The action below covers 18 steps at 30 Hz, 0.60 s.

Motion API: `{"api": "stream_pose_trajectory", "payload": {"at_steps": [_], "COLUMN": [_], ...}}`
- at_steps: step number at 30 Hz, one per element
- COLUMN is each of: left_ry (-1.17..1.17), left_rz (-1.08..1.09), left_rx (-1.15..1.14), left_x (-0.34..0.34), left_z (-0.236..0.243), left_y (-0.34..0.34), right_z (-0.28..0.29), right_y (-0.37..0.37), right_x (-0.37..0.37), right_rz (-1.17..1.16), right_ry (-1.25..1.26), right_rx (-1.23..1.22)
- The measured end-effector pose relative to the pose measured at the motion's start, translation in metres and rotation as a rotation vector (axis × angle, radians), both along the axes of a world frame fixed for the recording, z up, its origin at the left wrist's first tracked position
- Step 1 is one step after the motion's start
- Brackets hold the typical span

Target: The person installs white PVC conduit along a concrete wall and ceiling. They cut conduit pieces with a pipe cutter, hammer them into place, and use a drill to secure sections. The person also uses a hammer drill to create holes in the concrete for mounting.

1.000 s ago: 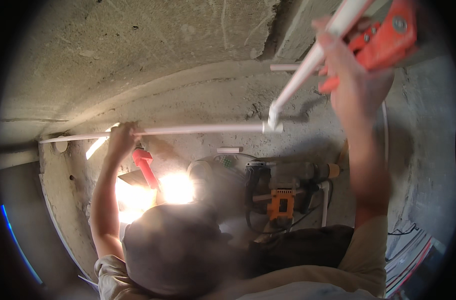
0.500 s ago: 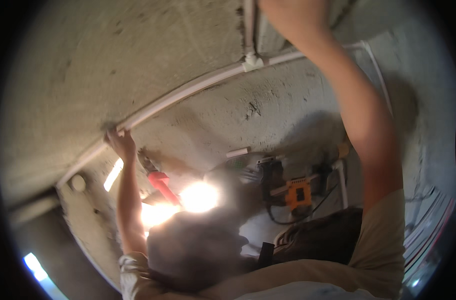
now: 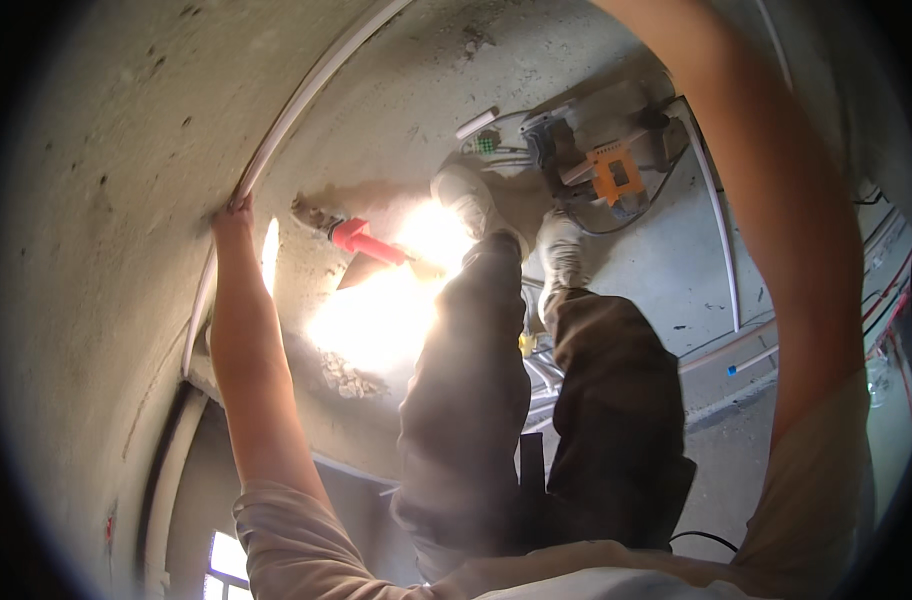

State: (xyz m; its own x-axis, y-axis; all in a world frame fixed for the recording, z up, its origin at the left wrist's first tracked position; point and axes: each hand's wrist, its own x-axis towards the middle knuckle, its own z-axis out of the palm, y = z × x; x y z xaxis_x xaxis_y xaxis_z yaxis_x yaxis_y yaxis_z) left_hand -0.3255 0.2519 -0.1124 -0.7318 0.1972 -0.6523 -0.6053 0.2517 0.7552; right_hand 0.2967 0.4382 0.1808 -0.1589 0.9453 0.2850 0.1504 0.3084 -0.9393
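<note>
A long white pipe runs along the grey concrete wall at the left and bends out of view at the top. My left hand is closed on this pipe at the wall, its fingertips partly hidden. The pipe carries on below the hand toward the wall's lower corner. My right arm reaches up past the top edge, so that hand and whatever it touches are out of view.
Bright light glares on the floor beside a red angled tube-like thing. An orange and black power tool lies beyond my white shoes. Nearby are a short white pipe piece, a longer white pipe and rubble.
The view has tilted down, bringing my legs and shoes into sight. My left hand stays at the pipe. My right hand, partly visible at the top before, has left the picture.
</note>
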Motion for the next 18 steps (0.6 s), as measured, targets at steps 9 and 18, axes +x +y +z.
{"api": "stream_pose_trajectory", "payload": {"at_steps": [9, 18], "left_ry": [0.069, -0.052], "left_rz": [-0.04, 0.041], "left_rx": [0.125, 0.199], "left_x": [0.019, 0.043], "left_z": [0.002, 0.026], "left_y": [-0.021, -0.012], "right_z": [-0.109, -0.085], "right_y": [-0.198, -0.32], "right_x": [0.07, 0.066], "right_rz": [-0.066, 0.058], "right_ry": [-0.615, -0.308], "right_rx": [-0.66, -1.259]}}
